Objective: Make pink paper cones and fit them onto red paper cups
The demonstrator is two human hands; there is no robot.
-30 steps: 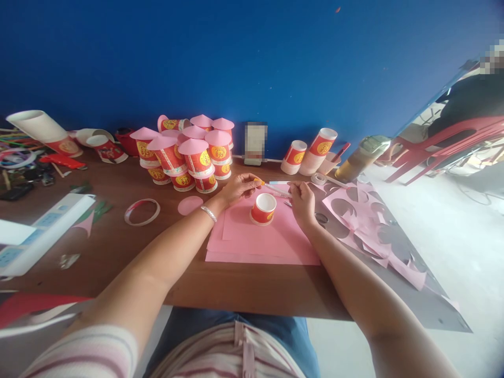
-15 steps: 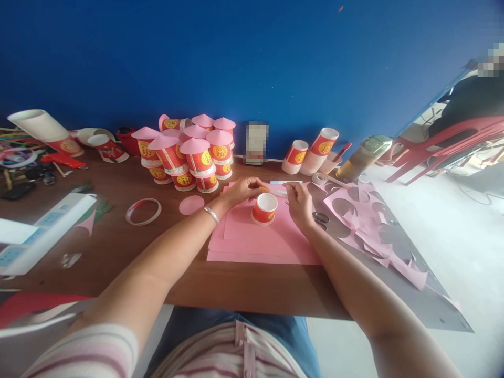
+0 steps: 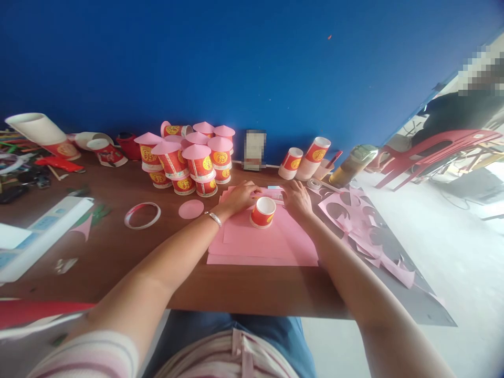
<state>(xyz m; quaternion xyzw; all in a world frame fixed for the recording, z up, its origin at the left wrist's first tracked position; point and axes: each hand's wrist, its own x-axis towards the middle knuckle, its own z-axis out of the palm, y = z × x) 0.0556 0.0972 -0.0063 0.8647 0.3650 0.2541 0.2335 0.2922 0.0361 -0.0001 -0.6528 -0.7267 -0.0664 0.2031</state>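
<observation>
A short red paper cup (image 3: pixel 263 212) with a white inside and a yellow emblem stands on a stack of pink paper (image 3: pixel 263 247). Just behind it to the left, my left hand (image 3: pixel 243 196) is closed low over the sheets, a small bit of orange showing at its fingertips. My right hand (image 3: pixel 298 198) is down at the paper's far right part, its fingers curled forward. A thin pale strip (image 3: pixel 272 200) runs between both hands behind the cup, its ends hidden by fingers. Neither hand touches the cup.
Stacked red cups with pink cone tops (image 3: pixel 197 160) stand back left. A pink disc (image 3: pixel 191 209), tape ring (image 3: pixel 142 216) and power strip (image 3: pixel 44 236) lie left. Right are paper offcuts (image 3: pixel 356 223), tall cups (image 3: pixel 314 159) and a jar (image 3: pixel 353 165).
Both hands have come down onto the pink paper, the right hand turning its back upward. The orange piece at my left fingers is now mostly covered. The cup still stands on the sheets.
</observation>
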